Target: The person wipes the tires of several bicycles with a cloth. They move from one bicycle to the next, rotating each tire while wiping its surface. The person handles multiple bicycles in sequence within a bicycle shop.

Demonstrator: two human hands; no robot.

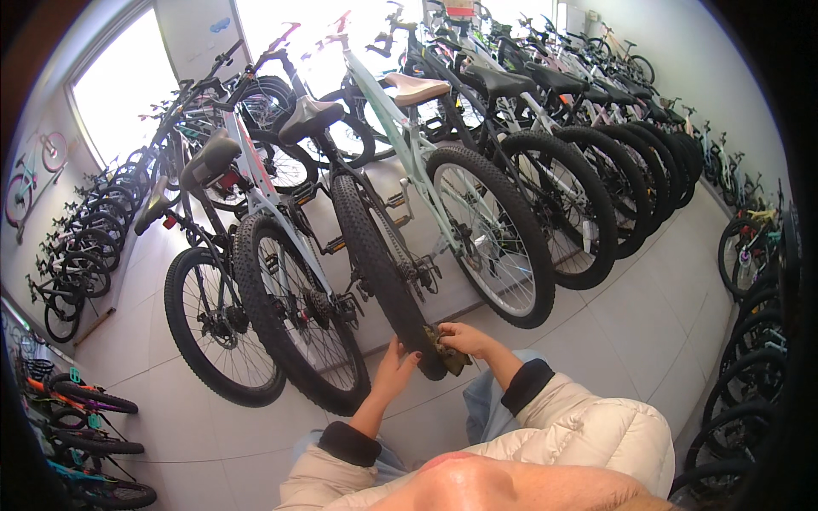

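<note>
In front of me is the thick, knobbly black rear tyre (375, 247) of a dark bicycle. My left hand (394, 375) rests against the tyre's left side near its lower end, fingers apart and not wrapped round it. On the opposite side, my right hand (464, 339) is closed on a crumpled olive-brown cloth (452, 358), which lies against the tyre. Part of the cloth hangs down below my fingers. The bicycle's black saddle (312, 117) is farther up, beyond the wheel.
Close by on the left stands a white-and-red bicycle (260, 192); on the right, a pale green one (388, 111) with a tan saddle (415, 88). Long rows of bicycles fill the back and both sides. Small bikes (89, 439) stand at lower left. The floor is light tile (630, 319).
</note>
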